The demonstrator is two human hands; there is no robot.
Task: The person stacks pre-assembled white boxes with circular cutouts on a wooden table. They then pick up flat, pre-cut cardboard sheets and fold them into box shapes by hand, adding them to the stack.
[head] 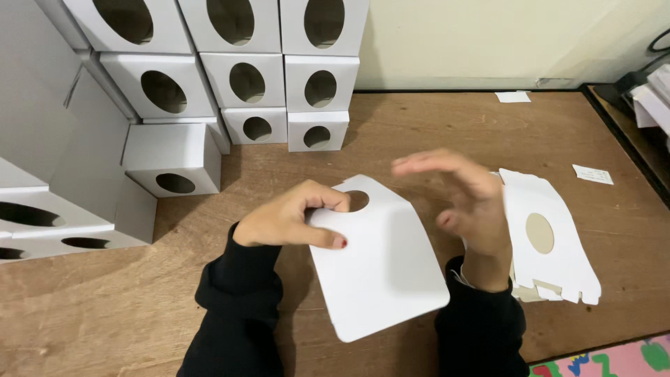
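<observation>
One flat white card blank point(380, 269) is in hand above the wooden table point(447, 132), its long axis running from the upper left, where an oval hole is cut near the rounded end, down to the lower right. The left hand point(293, 220) is clamped on its upper left edge, thumb on top and fingers curled behind. The right hand point(467, 202) hovers apart from the card with fingers spread; it is blurred, so whether a fingertip brushes the card cannot be told. Under it lies a small stack of unfolded blanks point(551, 244), matte white with scalloped tabs and one oval window. At least eleven folded white boxes point(248, 80), smooth cubes each with an oval hole, are piled at the left. Two paper scraps point(592, 174) lie on the table.
</observation>
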